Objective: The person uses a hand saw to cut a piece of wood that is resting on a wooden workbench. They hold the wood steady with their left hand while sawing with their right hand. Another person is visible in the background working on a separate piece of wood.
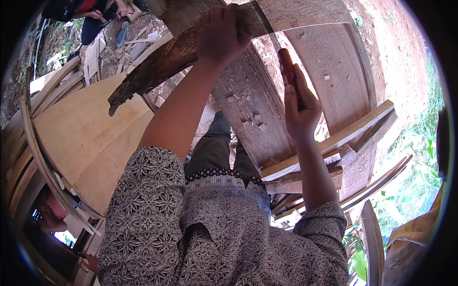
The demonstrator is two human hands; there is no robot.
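Note:
My right hand (303, 107) is wrapped round the red handle of a hand saw (285, 64). Its narrow blade slants up and to the left across a plank (300, 12), and the tip runs out near the top edge. Just left of the blade, my left hand (222, 35) grips the same plank, its fingers curled over the wood. Dark, rough bark (143, 76) lines the plank's near edge and reaches out to the left. Whether the blade has cut into the wood cannot be made out.
Wide boards (257, 109) with small wood offcuts (261, 126) lie under the plank. A long beam (334, 138) crosses at the right. A pale sheet (90, 138) and stacked strips fill the left. Another person's hand (123, 9) shows at the top left, another person at the lower left.

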